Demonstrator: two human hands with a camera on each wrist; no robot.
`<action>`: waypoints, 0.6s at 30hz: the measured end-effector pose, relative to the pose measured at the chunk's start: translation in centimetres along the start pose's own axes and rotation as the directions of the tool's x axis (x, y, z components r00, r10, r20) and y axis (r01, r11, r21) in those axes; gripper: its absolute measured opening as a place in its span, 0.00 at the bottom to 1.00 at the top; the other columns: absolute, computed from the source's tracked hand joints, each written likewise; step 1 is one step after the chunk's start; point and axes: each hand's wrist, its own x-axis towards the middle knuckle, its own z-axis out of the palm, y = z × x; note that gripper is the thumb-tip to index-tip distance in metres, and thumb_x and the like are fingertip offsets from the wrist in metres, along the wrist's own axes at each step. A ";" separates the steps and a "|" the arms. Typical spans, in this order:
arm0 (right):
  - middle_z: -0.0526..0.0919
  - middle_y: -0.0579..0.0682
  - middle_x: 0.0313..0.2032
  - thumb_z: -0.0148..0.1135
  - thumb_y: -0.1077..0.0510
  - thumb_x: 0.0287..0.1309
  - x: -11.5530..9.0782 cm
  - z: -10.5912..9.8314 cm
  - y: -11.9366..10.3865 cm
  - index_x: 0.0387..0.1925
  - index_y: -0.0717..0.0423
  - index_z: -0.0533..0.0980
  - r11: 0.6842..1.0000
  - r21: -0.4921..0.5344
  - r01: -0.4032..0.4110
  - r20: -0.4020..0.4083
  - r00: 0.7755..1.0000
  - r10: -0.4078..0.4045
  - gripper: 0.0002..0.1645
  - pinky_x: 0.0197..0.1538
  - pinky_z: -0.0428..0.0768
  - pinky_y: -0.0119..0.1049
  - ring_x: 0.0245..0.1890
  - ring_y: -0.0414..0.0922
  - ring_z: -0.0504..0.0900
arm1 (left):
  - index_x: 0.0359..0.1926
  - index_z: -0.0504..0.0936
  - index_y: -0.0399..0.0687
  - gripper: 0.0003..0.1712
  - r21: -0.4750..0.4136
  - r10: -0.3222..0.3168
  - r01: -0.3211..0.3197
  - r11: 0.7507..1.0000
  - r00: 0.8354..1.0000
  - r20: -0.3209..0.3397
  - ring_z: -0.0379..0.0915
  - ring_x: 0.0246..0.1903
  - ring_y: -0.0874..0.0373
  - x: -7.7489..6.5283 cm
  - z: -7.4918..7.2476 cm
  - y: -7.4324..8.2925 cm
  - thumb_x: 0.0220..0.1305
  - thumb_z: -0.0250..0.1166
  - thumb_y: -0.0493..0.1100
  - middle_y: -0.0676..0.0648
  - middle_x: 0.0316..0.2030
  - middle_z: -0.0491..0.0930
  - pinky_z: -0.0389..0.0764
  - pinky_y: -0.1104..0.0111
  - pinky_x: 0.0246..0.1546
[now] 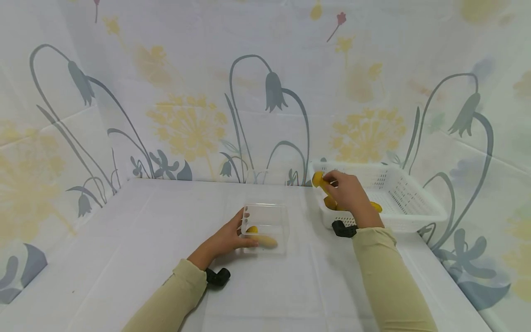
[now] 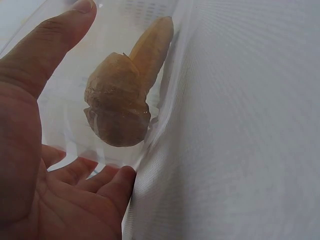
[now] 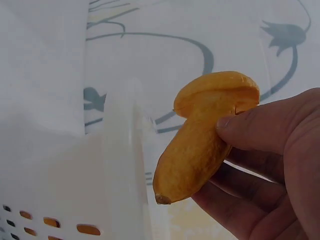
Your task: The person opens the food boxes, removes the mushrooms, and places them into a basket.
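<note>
Between thumb and fingers, my right hand [image 1: 346,189] pinches a yellow mushroom [image 3: 200,135] with a rounded cap and a thick stem. It is raised over the near left corner of a white plastic basket [image 1: 415,221], where more yellow mushrooms [image 1: 330,203] lie. My left hand [image 1: 226,237] grips the left side of a clear plastic box [image 1: 267,207] on the table, thumb at the front and fingers toward the back. Inside the box lies a yellow mushroom [image 2: 120,100], seen blurred through the wall in the left wrist view; its pale stem points right in the head view.
A white cloth covers the table [image 1: 124,258]. Behind it hangs a flower-printed curtain [image 1: 191,92], close to the back of the basket. The basket stands at the right, with perforated walls and floor. Black wrist devices [image 1: 217,277] sit on both wrists.
</note>
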 end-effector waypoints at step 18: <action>0.81 0.60 0.51 0.52 0.56 0.69 0.3 -0.2 2.6 0.54 0.59 0.74 0.993 -0.042 -0.113 0.067 0.991 0.116 0.16 0.55 0.77 0.52 0.52 0.58 0.78 | 0.78 0.35 0.53 0.70 0.023 -0.015 0.015 1.000 1.000 0.009 0.57 0.71 0.42 0.1 -0.1 -0.1 0.48 0.76 0.57 0.46 0.76 0.48 0.59 0.51 0.71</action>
